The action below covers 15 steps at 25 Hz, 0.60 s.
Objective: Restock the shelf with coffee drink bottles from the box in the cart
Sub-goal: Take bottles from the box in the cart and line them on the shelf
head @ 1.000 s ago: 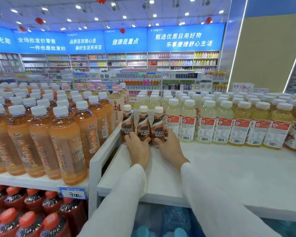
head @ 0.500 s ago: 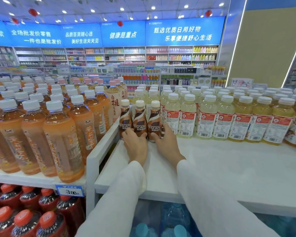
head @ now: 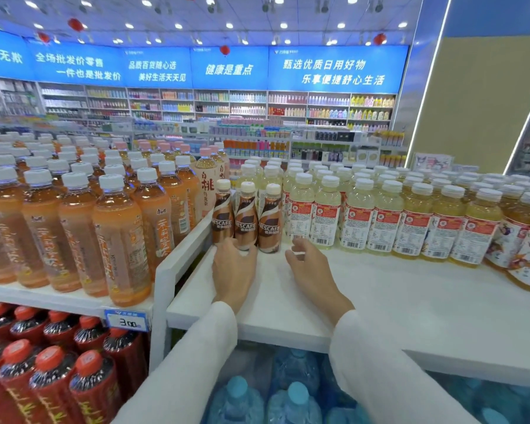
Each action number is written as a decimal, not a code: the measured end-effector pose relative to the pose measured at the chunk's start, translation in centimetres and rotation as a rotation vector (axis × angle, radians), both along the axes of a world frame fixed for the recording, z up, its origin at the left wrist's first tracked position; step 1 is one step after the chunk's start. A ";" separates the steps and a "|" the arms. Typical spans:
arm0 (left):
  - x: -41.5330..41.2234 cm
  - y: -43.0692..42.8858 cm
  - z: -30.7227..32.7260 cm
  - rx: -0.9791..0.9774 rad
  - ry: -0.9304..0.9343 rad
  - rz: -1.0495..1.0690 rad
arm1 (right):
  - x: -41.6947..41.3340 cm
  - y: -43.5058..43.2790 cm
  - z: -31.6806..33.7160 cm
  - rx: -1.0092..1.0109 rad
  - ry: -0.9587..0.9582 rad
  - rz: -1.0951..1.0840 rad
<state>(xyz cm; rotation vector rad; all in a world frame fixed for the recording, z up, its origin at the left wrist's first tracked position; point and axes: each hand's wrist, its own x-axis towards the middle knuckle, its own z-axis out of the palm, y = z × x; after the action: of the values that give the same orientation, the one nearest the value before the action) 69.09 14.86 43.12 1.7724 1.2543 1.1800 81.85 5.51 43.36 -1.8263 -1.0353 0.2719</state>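
Right hand (head: pixel 311 270) has drawn back from the coffee bottles (head: pixel 247 220), fingers loosely curled, holding nothing; left hand (head: pixel 233 270) touches the left two bases, grip unclear. Three brown-and-cream bottles with cream caps stand upright just beyond the hands at the white shelf's (head: pixel 380 301) left edge, their bases partly hidden.

Three small Nescafé coffee bottles (head: pixel 246 221), brown with cream swirls and cream caps, stand upright in a tight row, side by side, labels facing out. They sit at about 11 o'clock on the white shelf (head: pixel 380 301), in its left corner.
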 end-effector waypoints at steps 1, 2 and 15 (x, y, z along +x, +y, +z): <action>-0.9 -1.3 0.2 0.012 0.019 0.000 | -0.3 -1.6 0.2 -0.026 -0.046 0.016; -1.9 -2.7 0.4 0.018 0.025 0.006 | -0.7 -3.3 0.3 -0.046 -0.090 0.022; -23.2 -24.3 -9.8 -0.128 -0.120 0.317 | -13.9 -20.1 -7.0 0.174 0.048 0.356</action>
<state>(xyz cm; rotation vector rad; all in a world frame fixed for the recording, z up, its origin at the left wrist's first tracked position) 45.91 -9.40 33.37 1.4239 1.5411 1.3252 67.91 -14.55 36.40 -1.4686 -1.3070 0.4229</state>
